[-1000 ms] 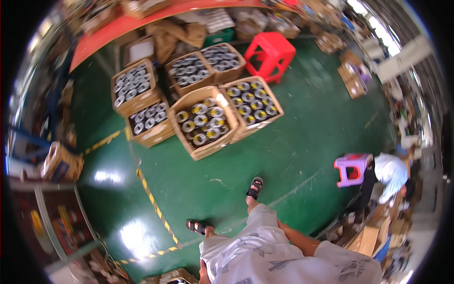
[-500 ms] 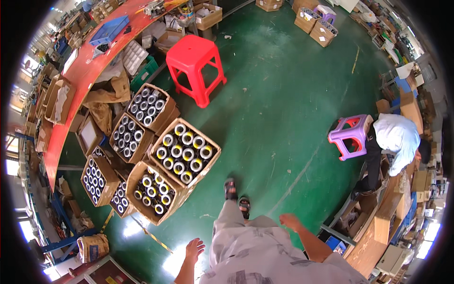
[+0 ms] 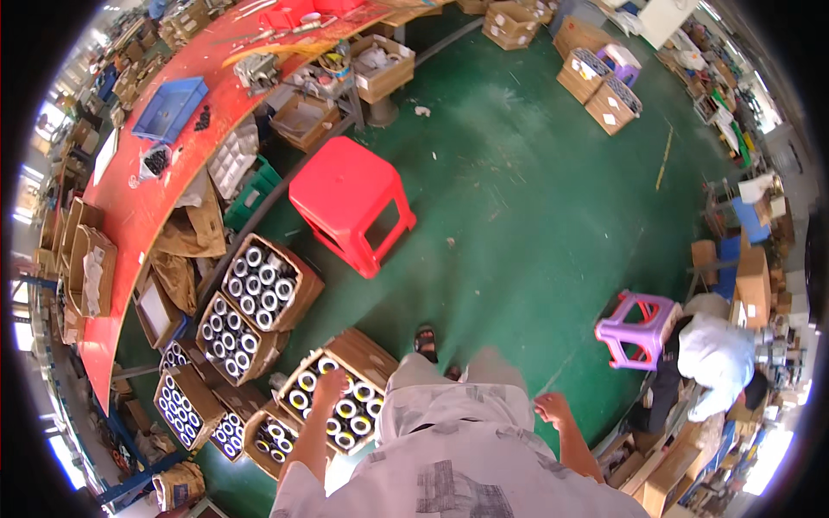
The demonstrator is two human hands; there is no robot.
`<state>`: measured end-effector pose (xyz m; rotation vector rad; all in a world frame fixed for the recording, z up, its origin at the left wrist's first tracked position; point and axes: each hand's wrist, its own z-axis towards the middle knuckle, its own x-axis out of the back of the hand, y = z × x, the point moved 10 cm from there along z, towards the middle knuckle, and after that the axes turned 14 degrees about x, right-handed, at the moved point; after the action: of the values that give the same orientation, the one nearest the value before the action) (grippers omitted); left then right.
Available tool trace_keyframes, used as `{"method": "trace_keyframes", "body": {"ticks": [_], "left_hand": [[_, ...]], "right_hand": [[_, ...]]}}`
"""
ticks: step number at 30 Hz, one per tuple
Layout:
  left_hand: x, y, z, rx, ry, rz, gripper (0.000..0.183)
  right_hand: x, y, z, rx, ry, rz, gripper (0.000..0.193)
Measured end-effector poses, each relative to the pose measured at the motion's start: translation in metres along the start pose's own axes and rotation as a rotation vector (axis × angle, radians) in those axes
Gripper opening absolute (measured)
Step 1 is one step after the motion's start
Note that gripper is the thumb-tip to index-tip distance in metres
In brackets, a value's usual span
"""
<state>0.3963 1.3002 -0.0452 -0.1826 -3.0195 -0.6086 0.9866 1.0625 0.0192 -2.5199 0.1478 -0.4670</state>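
Note:
My left hand (image 3: 329, 388) hangs in front of me. In the picture it overlaps a cardboard box (image 3: 367, 356) of upright cylinders with pale rings, some yellow inside; I cannot tell any contact. That hand's fingers are mostly hidden behind its back. Out at my right side, my right hand (image 3: 551, 407) is empty, with loosely bent, slightly parted fingers. A second box of ringed cylinders (image 3: 269, 439) lies below my left hand, partly covered by my forearm. Ahead and to the left stands a red plastic stool (image 3: 350, 190).
More boxes of cylinders (image 3: 259, 285) crowd the left, beside a long red table (image 3: 194, 129) holding a blue tray (image 3: 170, 110). At right, a person in a light shirt (image 3: 717, 358) bends near a purple stool (image 3: 637, 332). Cartons (image 3: 596, 91) stand far ahead on the green floor.
I have stepped forward, so the stools and boxes sit lower in view. My left hand has risen from beside my leg to in front of the box. My right hand remains at my side.

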Motion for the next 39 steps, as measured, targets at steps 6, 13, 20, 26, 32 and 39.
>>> {"method": "trace_keyframes", "body": {"ticks": [6,13,20,26,32,39], "left_hand": [[0.011,0.27,0.043,-0.227,0.151,-0.091,0.04],[0.019,0.359,0.202,-0.238,0.751,0.251,0.065],[-0.012,0.299,0.254,0.131,0.719,-0.113,0.08],[-0.001,0.375,0.229,0.196,0.707,0.028,0.061],[0.048,0.502,0.174,-0.094,0.772,-0.453,0.043],[0.274,0.732,0.098,-0.31,1.142,-0.014,0.025]], "right_hand": [[0.046,-0.073,0.102,-0.177,0.056,-0.104,0.022],[0.073,-0.308,0.318,-0.003,-0.034,-0.406,0.012],[0.067,-0.794,0.469,0.453,0.06,-0.403,0.018],[-0.085,-0.992,0.502,0.703,-0.17,-0.454,0.023],[-0.254,-0.966,0.504,0.663,-0.451,-0.419,0.023],[-0.424,-0.915,0.557,0.456,-0.567,-0.324,0.021]]}}
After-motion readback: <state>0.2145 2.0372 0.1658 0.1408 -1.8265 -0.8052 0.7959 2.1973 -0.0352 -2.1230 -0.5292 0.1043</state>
